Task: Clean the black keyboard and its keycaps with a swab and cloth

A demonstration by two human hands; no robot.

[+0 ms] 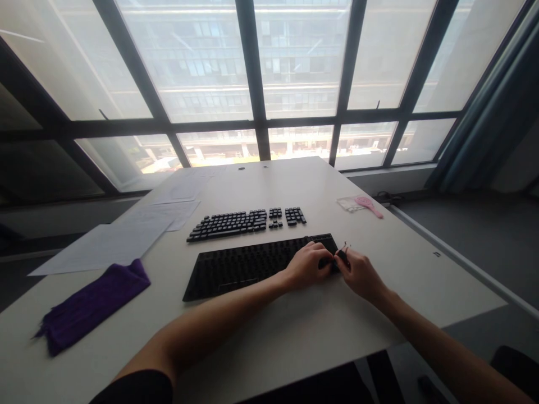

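A black keyboard base point(248, 265), its keycaps off over most of the board, lies slightly slanted on the white table. My left hand point(309, 262) rests over its right end, fingers curled and closed, the tips meeting those of the other hand. Whatever the left fingertips pinch is too small and dark to make out. Just off the right edge of the base, my right hand point(357, 272) is closed on a small dark keycap puller point(343, 255) with thin wire ends sticking up. Behind the base, loose black keycaps point(229, 224) are laid out in keyboard order.
White paper sheets point(122, 238) cover part of the table's left side, with a folded purple cloth point(96, 303) nearer me. At the right lie a pink brush-like item point(368, 206) and a clear plastic bag point(349, 204). Windows stand beyond the table point(290, 179).
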